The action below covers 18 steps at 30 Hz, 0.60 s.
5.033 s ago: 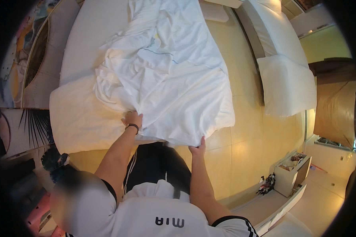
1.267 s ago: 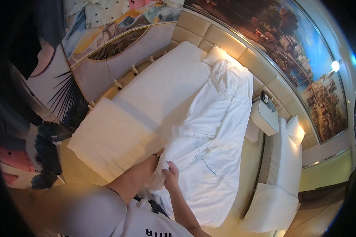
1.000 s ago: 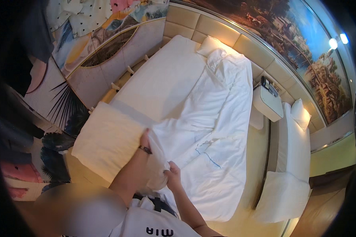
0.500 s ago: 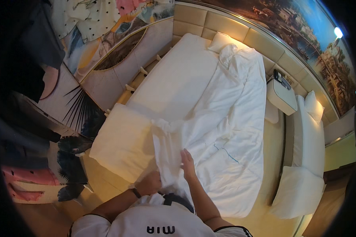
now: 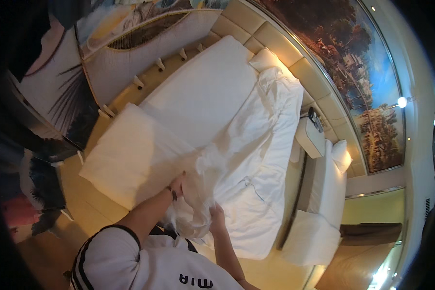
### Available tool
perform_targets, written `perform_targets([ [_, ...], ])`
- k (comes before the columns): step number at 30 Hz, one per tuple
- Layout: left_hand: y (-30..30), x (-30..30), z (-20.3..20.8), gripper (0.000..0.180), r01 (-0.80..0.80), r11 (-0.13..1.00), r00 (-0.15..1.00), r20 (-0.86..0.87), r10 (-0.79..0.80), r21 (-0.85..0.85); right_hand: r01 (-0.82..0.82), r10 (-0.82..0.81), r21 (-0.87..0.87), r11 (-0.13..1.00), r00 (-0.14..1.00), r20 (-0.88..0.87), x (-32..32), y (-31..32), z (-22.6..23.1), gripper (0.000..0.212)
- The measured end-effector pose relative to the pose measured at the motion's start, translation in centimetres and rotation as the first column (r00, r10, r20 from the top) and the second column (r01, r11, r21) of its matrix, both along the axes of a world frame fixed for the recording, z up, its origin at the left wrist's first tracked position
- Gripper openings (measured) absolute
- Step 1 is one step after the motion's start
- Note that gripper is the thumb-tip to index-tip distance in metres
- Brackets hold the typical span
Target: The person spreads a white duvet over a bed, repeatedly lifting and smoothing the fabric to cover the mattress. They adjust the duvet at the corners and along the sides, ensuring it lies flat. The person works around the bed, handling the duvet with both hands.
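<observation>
White sheet (image 5: 256,159) lies rumpled over the right half of the bed (image 5: 198,92), running from the foot up toward the pillow (image 5: 268,60); its near end is bunched up off the bed, likely so it can be shaken flat; the left hand (image 5: 178,184) is closed on that bunch from the left; the right hand (image 5: 216,212) grips it from below, fingers curled into the cloth; two hands, one sheet; one bed; one pillow at the head; one small bedside stand (image 5: 310,137) just beside the bed; one white sofa (image 5: 324,212) near it.
</observation>
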<state>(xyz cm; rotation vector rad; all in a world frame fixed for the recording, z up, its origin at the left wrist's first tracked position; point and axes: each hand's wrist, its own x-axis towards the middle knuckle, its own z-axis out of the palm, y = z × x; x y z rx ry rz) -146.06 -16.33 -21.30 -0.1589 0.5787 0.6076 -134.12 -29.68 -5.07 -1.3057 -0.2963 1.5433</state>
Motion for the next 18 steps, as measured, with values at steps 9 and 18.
perform_targets([
  [9, 9.4, -18.8, 13.5, 0.026, -0.674, 0.45, 0.576, 0.037, 0.816, 0.585, -0.033, 0.043, -0.043, 0.999, 0.971, 0.233, -1.1, -2.3, -0.4, 0.035],
  [18, 2.5, -42.6, 11.1, 0.035, -0.378, 0.267, -0.057, -0.31, 0.949, 0.887, -0.505, 0.525, -0.25, 0.826, 0.528, 0.668, -10.9, 2.4, -10.0, 0.034],
])
